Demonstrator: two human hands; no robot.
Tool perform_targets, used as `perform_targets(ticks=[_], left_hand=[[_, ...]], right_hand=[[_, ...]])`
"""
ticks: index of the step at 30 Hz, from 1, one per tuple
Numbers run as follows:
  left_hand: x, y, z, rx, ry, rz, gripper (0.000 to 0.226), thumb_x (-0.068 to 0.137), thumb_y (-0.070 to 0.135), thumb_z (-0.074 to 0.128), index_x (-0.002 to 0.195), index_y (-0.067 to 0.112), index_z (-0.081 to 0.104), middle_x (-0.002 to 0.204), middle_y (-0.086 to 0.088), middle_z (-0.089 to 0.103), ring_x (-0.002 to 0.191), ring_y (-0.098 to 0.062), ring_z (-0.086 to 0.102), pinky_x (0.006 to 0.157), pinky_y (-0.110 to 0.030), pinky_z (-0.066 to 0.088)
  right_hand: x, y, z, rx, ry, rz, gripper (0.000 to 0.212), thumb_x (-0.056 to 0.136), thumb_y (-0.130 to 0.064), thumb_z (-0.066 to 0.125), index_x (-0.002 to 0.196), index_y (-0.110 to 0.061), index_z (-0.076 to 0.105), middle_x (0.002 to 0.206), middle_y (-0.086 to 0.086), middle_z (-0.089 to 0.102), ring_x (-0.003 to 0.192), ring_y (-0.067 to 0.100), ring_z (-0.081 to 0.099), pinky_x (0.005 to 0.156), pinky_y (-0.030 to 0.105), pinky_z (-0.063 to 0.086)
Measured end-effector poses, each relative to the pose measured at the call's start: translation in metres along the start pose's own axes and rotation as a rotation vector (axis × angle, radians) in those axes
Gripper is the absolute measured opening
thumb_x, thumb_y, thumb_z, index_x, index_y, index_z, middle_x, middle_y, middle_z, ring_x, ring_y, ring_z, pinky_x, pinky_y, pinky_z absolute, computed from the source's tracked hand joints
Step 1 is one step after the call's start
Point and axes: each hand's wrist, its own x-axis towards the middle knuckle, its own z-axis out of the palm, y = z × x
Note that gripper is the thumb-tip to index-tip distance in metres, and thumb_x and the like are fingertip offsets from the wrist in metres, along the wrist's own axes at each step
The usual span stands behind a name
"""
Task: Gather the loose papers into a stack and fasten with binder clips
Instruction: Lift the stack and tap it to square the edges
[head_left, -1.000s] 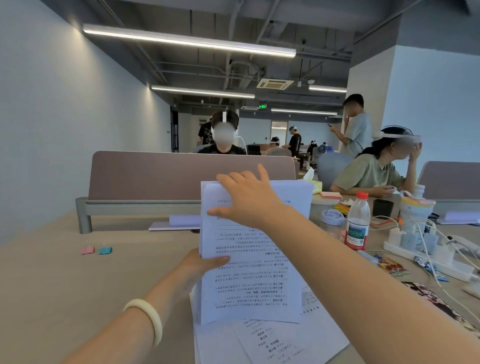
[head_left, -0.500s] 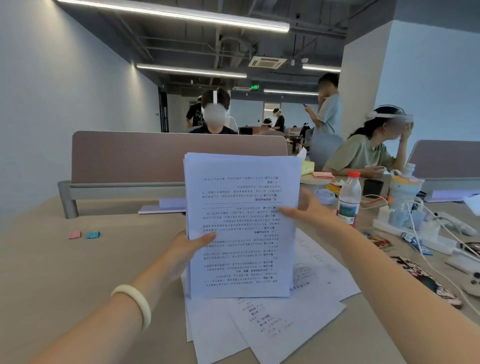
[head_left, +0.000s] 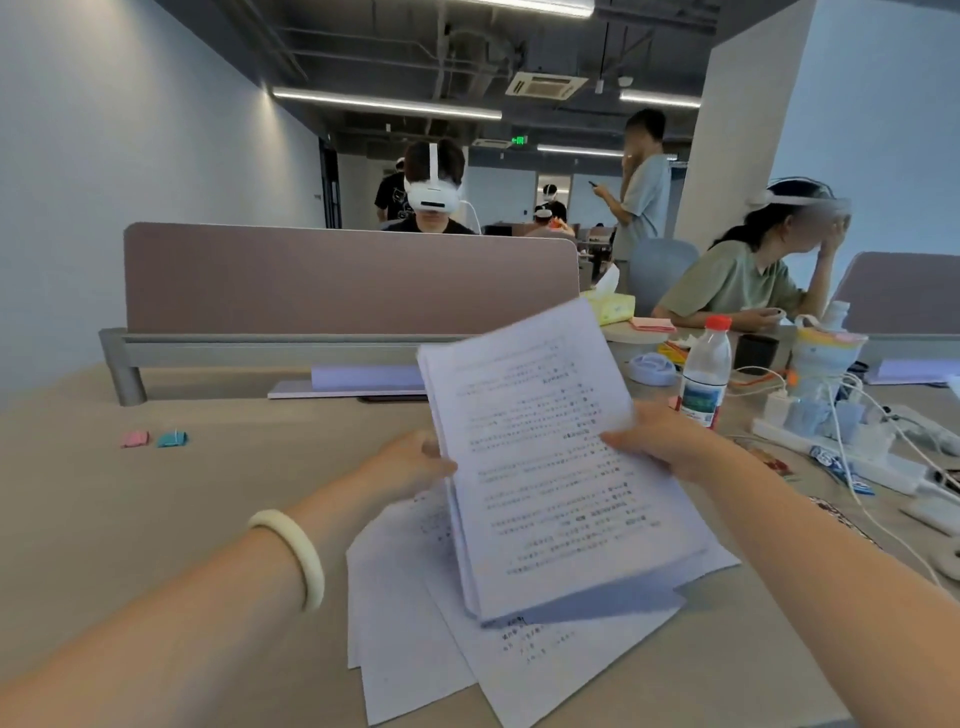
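Obs.: stack of papers (head_left: 550, 467) is held clear of the worktop (head_left: 208, 509) at centre frame, between both hands.

- Left hand (head_left: 410, 462): grips the stack's left long edge. Thumb is on the printed face, other fingers are curled behind the sheets, hidden.
- Right hand (head_left: 662, 441): grips the opposite long edge. Thumb lies across the face, fingers are behind, also hidden. Neither hand holds anything else.
- Stack attitude: tilted, with the long axis running from upper centre of frame down toward lower right. Left edge looks slightly stepped; motion blur prevents a firm reading.
- Loose sheets (head_left: 415, 639): several are fanned flat on the worktop under the stack and toward lower left, not yet gathered.
- Clips: pink binder clip (head_left: 135, 439) and teal binder clip (head_left: 172, 439) sit side by side at left middle of frame, well apart from the stack.
- Water bottle (head_left: 705, 371): upright, just beyond the right hand.

Key relation: the clips lie to the left of the fingers, on the left hand's side, so the left hand is nearer. The right hand would have to cross the stack to reach them.

Judgement: gathering is partly done and the fanned sheets probably have to join the stack before clipping. A reach for the clips would suit the left hand, leaving the right to hold the stack alone. The risk then is that the sheets slide out of register.
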Motion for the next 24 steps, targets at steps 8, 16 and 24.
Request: perform_targets(ticks=[8, 16, 24], left_hand=[[-0.004, -0.065, 0.028, 0.798, -0.298, -0.206, 0.109, 0.072, 0.073, 0.055, 0.152, 0.022, 0.002, 0.16, -0.002, -0.003, 0.147, -0.028, -0.004, 0.119, -0.047, 0.01], [-0.002, -0.067, 0.024, 0.714, -0.212, -0.138, 0.106, 0.069, 0.066, 0.065, 0.148, 0.013, 0.018, 0.157, -0.002, 0.017, 0.144, -0.021, 0.017, 0.117, -0.035, 0.022], [-0.004, -0.071, 0.025, 0.629, -0.16, -0.162, 0.114, 0.067, 0.067, 0.066, 0.148, 0.006, 0.015, 0.156, -0.007, 0.016, 0.144, -0.022, 0.016, 0.117, -0.031, 0.02]], right_hand=[[0.021, 0.047, 0.025, -0.47, -0.02, 0.189, 0.066, 0.083, -0.027, 0.068, 0.139, -0.008, 0.04, 0.139, 0.009, 0.049, 0.123, 0.025, 0.049, 0.102, 0.032, 0.04], [0.032, 0.039, 0.042, -0.481, -0.078, 0.153, 0.079, 0.083, -0.024, 0.068, 0.148, -0.01, 0.026, 0.149, 0.009, 0.037, 0.131, 0.025, 0.042, 0.103, 0.03, 0.038], [0.024, 0.05, 0.032, -0.399, -0.025, 0.14, 0.08, 0.083, -0.02, 0.07, 0.149, -0.015, 0.026, 0.15, 0.007, 0.037, 0.134, 0.026, 0.039, 0.107, 0.034, 0.034]])
